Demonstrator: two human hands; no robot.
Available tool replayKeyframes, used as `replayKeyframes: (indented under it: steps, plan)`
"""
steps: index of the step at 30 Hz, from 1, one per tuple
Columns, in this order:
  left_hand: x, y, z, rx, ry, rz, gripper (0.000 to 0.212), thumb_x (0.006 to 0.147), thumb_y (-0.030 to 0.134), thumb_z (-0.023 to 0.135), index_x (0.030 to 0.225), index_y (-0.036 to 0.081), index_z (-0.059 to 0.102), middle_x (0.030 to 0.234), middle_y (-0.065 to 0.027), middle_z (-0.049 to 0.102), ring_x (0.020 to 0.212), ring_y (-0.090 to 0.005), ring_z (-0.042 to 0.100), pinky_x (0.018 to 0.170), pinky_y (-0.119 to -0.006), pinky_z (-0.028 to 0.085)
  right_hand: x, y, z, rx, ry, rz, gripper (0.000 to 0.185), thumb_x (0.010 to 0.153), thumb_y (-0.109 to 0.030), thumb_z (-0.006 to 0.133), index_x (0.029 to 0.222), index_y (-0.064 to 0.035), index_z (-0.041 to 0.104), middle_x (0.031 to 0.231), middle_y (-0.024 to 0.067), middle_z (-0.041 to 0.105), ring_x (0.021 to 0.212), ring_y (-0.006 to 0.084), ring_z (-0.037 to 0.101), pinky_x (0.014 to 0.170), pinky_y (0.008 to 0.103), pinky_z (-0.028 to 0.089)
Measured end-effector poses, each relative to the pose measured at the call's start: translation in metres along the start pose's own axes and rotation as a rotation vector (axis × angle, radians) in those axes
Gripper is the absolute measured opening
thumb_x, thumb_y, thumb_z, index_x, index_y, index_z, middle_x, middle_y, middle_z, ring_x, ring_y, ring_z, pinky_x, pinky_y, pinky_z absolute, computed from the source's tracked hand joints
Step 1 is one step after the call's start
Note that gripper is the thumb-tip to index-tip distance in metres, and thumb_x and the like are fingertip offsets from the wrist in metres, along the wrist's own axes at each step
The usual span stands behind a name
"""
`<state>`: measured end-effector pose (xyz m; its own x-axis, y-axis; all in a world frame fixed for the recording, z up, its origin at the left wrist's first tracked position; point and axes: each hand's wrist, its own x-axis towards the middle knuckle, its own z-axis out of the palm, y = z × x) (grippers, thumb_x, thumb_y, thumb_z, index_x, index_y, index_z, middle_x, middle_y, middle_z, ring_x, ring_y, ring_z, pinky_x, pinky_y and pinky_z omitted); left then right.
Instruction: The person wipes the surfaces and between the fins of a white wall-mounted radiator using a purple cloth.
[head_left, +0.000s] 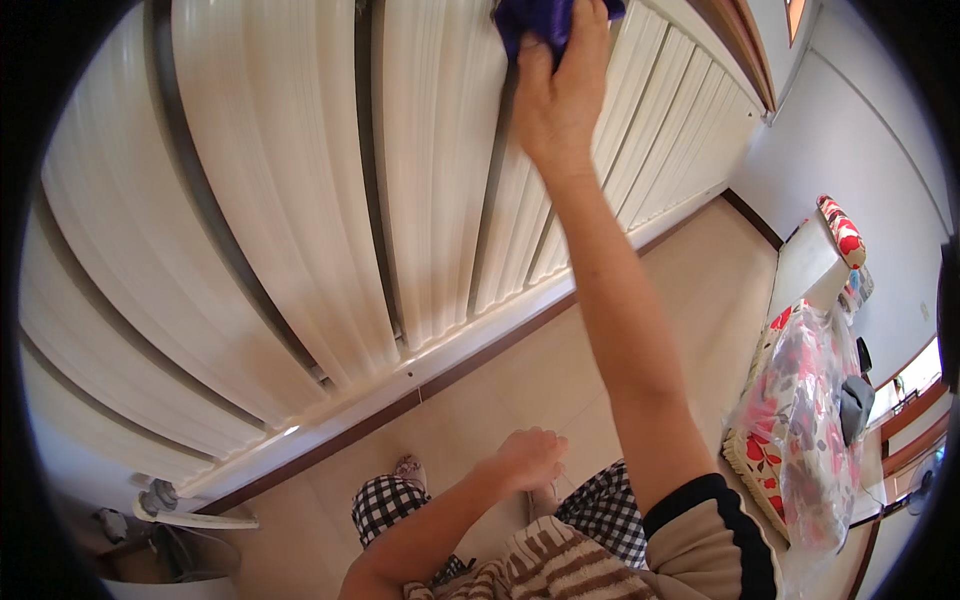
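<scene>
A large cream ribbed radiator fills the wall side of the view, with dark gaps between its panels. My right hand is raised at the top and grips a purple cloth against the upper part of the radiator; the cloth's far side is cut off by the picture's edge. Low in front of my body, my left hand is loosely curled and blurred, away from the radiator. Nothing shows in it. A brown and cream striped towel lies at my waist.
At the right stands a bed or sofa with a red floral cover under clear plastic sheeting. A valve and pipe stick out at the radiator's lower left, near a white bin-like container. Tiled floor lies below.
</scene>
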<state>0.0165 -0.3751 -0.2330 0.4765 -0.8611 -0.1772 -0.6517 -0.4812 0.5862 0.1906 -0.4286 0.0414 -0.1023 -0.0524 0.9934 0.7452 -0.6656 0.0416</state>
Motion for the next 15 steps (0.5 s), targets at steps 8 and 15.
replayKeyframes:
  steps: [8,15]
  plan:
    - [-0.016,-0.003,0.009,0.179,-0.148,0.035,0.028,0.08,0.022,0.054,0.1,0.005,0.064,0.099,-0.0168,0.062,0.095,-0.0325,0.059,0.08,-0.042,0.048,-0.264,-0.044,-0.048,-0.088,-0.338,0.429,0.042,0.075,0.004,0.05,0.117,0.0039,0.047,0.121,0.0252,0.045,0.109,0.0442,0.045,0.093,0.0435,0.037]
    - [-0.009,0.0,0.019,0.086,-0.118,0.054,0.028,0.081,0.024,0.053,0.096,0.003,0.064,0.097,-0.0166,0.063,0.096,-0.032,0.058,0.08,-0.042,0.048,-0.246,-0.037,-0.072,-0.06,-0.523,0.583,0.044,0.068,0.012,0.048,0.11,0.0003,0.051,0.114,0.0223,0.049,0.103,0.0441,0.047,0.09,0.0438,0.04]
